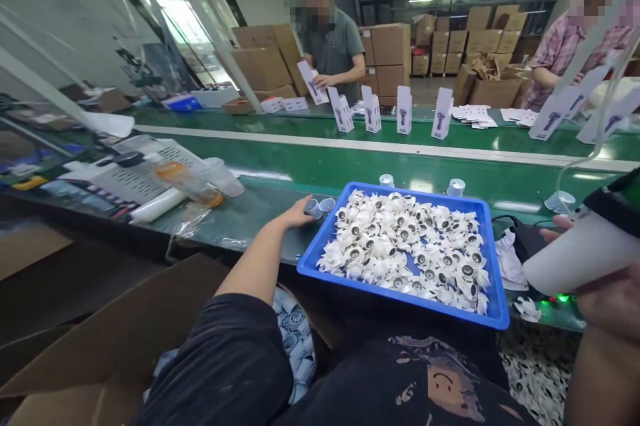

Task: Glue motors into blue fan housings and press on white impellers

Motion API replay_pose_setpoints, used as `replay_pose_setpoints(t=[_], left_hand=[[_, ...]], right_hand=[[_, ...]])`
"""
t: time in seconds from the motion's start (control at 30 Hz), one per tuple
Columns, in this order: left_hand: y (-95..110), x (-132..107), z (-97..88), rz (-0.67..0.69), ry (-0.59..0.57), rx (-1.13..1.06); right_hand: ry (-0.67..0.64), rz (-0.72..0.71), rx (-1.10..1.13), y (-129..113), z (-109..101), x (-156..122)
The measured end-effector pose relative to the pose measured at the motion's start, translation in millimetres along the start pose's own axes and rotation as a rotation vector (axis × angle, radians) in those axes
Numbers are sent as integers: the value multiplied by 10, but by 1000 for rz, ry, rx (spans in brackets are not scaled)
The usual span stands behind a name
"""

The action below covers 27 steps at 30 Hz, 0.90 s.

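Blue tray (400, 298) sits central, likely for easy reach; at ten o'clock left hand (295, 214) touches cup (313, 208), grip unclear; at three, right hand (609, 303) clamps white cylinder (570, 256).

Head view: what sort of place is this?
It looks like a factory, probably a place where things are put together and packed. There's a long green belt, a blue tray heaped with white fan-like parts, and stacked cardboard boxes behind.
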<state>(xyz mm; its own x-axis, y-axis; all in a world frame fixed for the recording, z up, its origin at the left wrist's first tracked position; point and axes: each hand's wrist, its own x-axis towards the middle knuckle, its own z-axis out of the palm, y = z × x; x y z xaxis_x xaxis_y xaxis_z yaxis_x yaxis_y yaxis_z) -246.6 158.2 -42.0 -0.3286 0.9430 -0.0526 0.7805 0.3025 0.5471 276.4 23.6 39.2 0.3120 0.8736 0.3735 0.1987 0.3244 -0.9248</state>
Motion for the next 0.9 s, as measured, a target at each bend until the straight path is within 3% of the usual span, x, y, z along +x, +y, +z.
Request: replay_pose_setpoints(t=[0.13, 0.23, 0.3, 0.4, 0.47, 0.53, 0.67, 0.8, 0.9], left_hand=[[-145, -137, -30, 1, 202, -157], [-163, -250, -149, 89, 391, -349], [-123, -366, -173, 190, 414, -506], [76, -683, -44, 336, 319, -693], [316, -1006, 134, 469, 246, -788], [614, -1369, 339, 685, 173, -858], [1188, -1945, 668, 961, -82, -539], [1528, -2150, 791, 1119, -204, -502], [1644, -2195, 772, 1108, -230, -542]], right_hand=[[94, -73, 194, -74, 74, -33], [26, 18, 207, -102, 100, -80], [-25, 77, 237, -127, 86, -89], [-113, 106, 239, -181, 62, -76], [-171, 152, 268, -232, 98, -66], [-235, 212, 327, -307, 205, -67], [-428, 252, 487, -546, 574, -106], [-471, 149, 672, -742, 908, -157], [-440, 123, 576, -769, 1017, -201]])
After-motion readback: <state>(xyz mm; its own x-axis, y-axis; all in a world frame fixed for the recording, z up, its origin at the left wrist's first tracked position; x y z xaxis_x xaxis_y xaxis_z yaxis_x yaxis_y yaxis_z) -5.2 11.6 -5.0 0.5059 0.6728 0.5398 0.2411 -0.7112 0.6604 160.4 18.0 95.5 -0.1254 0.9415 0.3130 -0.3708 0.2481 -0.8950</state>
